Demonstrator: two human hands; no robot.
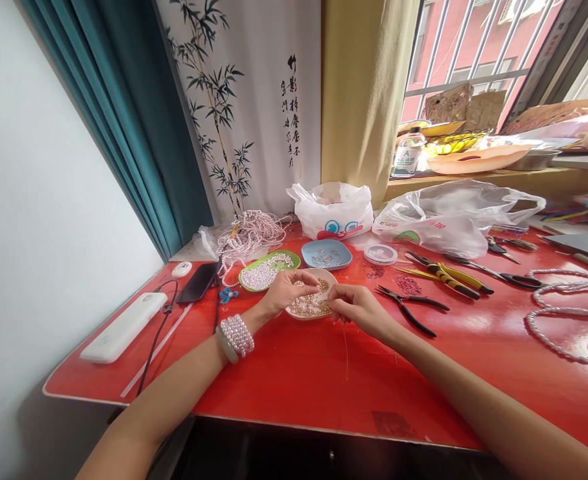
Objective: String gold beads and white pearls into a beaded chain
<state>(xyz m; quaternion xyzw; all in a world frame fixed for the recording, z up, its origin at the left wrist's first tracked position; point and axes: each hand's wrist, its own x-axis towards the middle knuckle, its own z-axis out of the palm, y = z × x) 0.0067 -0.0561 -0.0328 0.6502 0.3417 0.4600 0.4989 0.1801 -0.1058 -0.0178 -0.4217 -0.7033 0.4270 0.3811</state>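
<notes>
My left hand (290, 292) is over the pale dish (315, 316) of small gold beads (307, 307). Its thumb and forefinger come together in a pinch, and what sits between the tips is too small to make out. Pearl bracelets (238, 335) circle that wrist. At the dish's right edge, my right hand (355, 308) is closed with its fingertips pressed together. A thin clear thread (347, 353) hangs from them toward the red table (284, 380). Just behind my left hand lies a green dish (247, 283) of white pearl beads (267, 272).
A blue dish (327, 255) with small pieces stands behind the pale one. Black-handled pliers (409, 308), yellow-black pliers (444, 277) and scissors (499, 272) lie right. Bead strands (257, 233) are heaped back left, near a phone (198, 283) and power bank (124, 327). Plastic bags (434, 220) line the back.
</notes>
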